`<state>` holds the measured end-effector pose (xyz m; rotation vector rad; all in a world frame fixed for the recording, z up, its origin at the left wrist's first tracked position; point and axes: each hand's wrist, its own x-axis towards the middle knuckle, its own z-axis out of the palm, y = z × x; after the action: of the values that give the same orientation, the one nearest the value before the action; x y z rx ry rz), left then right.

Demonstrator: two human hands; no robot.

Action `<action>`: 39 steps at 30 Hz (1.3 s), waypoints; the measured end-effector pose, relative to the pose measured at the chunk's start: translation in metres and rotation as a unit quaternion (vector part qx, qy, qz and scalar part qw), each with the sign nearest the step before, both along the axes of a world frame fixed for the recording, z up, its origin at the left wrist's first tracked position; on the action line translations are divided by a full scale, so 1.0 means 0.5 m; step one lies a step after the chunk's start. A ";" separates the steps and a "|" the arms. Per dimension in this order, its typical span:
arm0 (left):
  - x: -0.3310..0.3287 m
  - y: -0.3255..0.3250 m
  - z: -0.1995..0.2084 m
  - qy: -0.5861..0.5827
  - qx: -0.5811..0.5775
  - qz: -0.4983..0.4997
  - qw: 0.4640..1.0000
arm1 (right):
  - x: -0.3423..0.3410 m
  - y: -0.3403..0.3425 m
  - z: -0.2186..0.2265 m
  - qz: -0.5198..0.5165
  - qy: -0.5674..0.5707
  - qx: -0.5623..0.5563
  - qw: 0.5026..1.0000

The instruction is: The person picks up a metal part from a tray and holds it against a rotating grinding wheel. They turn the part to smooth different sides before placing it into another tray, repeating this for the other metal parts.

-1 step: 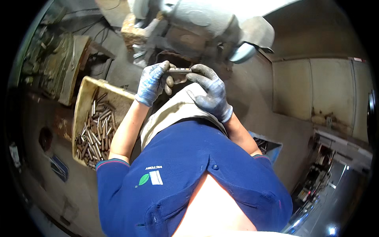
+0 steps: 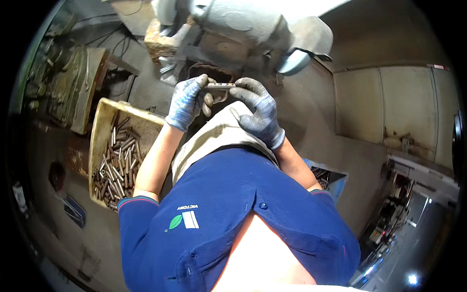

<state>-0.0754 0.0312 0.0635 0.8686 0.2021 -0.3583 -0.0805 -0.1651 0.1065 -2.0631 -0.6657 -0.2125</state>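
Observation:
A short, slim metal rod (image 2: 220, 86) with small dark spots along it lies level between my two gloved hands. Its left end is pinched in my left hand (image 2: 190, 100), thumb and forefinger on the rod and the other fingers curled below. At the other end, my right hand (image 2: 258, 109) grips the tip between thumb side and fingers; the exact contact is partly hidden. Both gloves are blue-grey with dirty fingertips. Just beyond the hands stands a grey machine (image 2: 241, 24) resembling a pedestal grinder, with a pale wheel (image 2: 295, 62) at its right.
To my left, a yellowish bin (image 2: 97, 146) holds many loose metal rods (image 2: 119, 165), some rusty. A blue container (image 2: 340, 182) with dark metal pieces is partly behind my right arm. A worn workbench (image 2: 90, 90) stands far left; pale panels (image 2: 406, 112) line the right.
The machine and surroundings appear slightly higher and further left in the picture. Both hands keep their hold on the rod, almost unmoved.

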 end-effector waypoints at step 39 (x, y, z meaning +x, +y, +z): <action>0.171 -0.392 -0.177 -0.065 0.136 -0.066 0.986 | 0.033 -0.309 -0.241 -0.292 0.129 0.331 0.888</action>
<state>0.0101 -0.1649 -0.0248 1.1744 0.0729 -0.4007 -0.0640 -0.3198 -0.0140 -1.5214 0.2077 -0.4307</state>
